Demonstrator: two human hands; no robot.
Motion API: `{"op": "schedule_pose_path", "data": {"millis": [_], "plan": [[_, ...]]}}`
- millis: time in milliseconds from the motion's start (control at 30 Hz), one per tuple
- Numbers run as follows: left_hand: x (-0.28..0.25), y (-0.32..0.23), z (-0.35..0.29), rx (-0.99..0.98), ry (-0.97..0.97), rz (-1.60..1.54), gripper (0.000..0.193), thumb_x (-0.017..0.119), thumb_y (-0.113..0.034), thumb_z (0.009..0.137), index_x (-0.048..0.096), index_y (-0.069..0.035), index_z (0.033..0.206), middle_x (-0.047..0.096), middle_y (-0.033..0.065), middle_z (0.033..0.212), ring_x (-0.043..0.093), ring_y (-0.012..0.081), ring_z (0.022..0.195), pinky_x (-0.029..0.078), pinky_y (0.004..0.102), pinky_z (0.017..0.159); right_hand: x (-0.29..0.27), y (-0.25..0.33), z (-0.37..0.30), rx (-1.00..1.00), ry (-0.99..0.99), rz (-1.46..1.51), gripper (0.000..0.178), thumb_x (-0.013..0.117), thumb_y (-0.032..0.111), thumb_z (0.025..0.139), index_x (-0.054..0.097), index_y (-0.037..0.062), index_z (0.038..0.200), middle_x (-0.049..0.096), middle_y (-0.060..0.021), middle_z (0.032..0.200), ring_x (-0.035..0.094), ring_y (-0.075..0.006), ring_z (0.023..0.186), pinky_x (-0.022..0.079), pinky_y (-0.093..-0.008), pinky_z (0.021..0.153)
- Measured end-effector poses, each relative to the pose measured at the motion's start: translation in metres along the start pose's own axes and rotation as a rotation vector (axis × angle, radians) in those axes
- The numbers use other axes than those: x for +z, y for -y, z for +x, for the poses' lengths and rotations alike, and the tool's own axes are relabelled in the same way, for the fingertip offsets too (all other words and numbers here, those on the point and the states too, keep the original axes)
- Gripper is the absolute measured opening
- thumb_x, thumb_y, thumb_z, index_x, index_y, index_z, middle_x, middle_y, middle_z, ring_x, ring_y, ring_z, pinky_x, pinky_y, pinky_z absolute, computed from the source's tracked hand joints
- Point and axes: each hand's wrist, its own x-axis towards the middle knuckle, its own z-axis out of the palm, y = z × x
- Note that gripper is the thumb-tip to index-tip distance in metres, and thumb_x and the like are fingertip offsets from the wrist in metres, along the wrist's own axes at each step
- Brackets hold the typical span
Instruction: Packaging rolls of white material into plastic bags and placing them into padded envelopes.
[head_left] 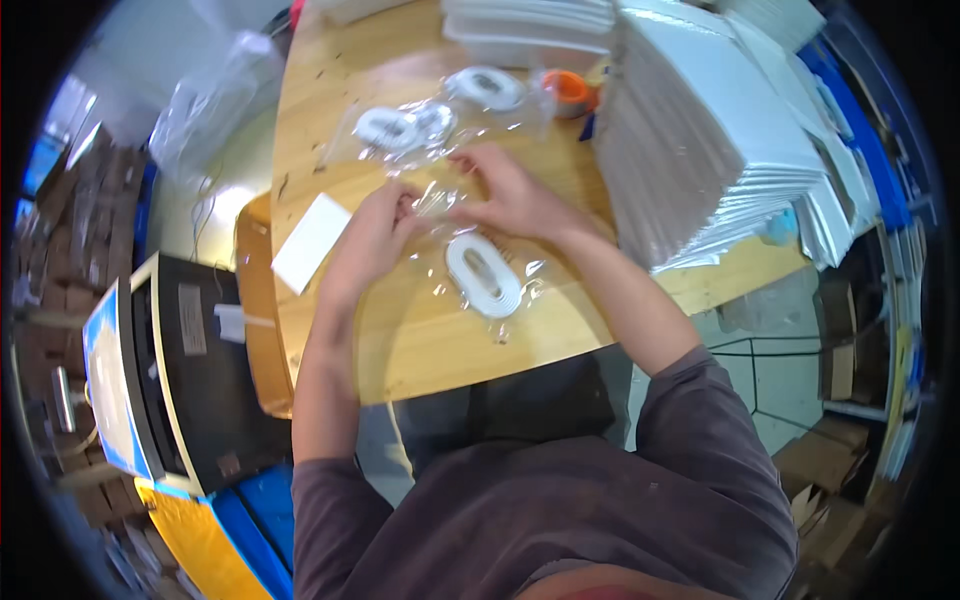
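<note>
A white flat cord coiled into an oval [485,277] lies inside a clear plastic bag [530,270] on the table, close in front of me. My left hand [375,235] has its fingers curled on the crinkled far end of that bag. From the other side my right hand [510,195] reaches in; its thumb touches the plastic, while its fingers arch farther out, apart from the thumb. Beyond my hands lie similar bagged coils: one at the left [386,129], another against it [435,122], and one farther back [487,88].
A white card [311,243] lies left of my left forearm. An orange tape roll [567,92] stands at the back of the wooden table [420,360]. Tall stacks of white flat sheets [690,140] rise at the right. A dark cabinet [205,370] stands beside the table at left.
</note>
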Motion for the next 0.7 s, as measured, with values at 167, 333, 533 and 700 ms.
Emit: {"op": "schedule_pose_path", "data": {"millis": [167,333,533,700], "plan": [[-0.005,-0.014,-0.004,0.066,0.149,0.379,0.021,0.07,-0.013,0.089,0.064,0.0,0.104,0.068,0.0103,0.091,0.063,0.0228,0.079,0.052,0.0332,0.074,-0.011,0.018,-0.006,0.072,0.059,-0.139,0.054,0.08,0.015,0.082,0.059,0.0007,0.13,0.062,-0.014,0.122,0.058,-0.0223,0.108,0.05,-0.0354,0.092],[-0.019,-0.023,0.001,-0.072,0.027,-0.22,0.02,0.07,-0.011,0.089,0.063,0.0,0.105,0.066,0.0096,0.094,0.062,0.018,0.082,0.05,0.0292,0.076,-0.033,0.046,0.002,0.261,0.409,-0.09,0.04,0.077,0.014,0.085,0.065,0.0006,0.121,0.064,-0.0137,0.121,0.06,-0.0227,0.104,0.05,-0.0354,0.09],[-0.037,-0.036,0.01,-0.089,-0.153,-0.834,0.015,0.068,-0.009,0.089,0.065,-0.004,0.103,0.066,0.0068,0.095,0.059,0.0141,0.083,0.049,0.0264,0.076,-0.011,0.019,0.004,-0.028,0.313,0.507,0.029,0.074,0.011,0.087,0.067,0.0012,0.113,0.07,-0.0103,0.114,0.065,-0.0224,0.091,0.051,-0.032,0.079],[-0.046,-0.051,0.028,-0.19,0.234,-0.477,0.017,0.069,-0.011,0.088,0.066,-0.005,0.104,0.066,0.0064,0.096,0.06,0.0141,0.086,0.05,0.0256,0.077,-0.002,0.018,0.008,-0.391,-0.091,0.514,0.027,0.067,0.002,0.092,0.064,0.0042,0.118,0.069,-0.0098,0.117,0.066,-0.0194,0.096,0.05,-0.0252,0.084]]}}
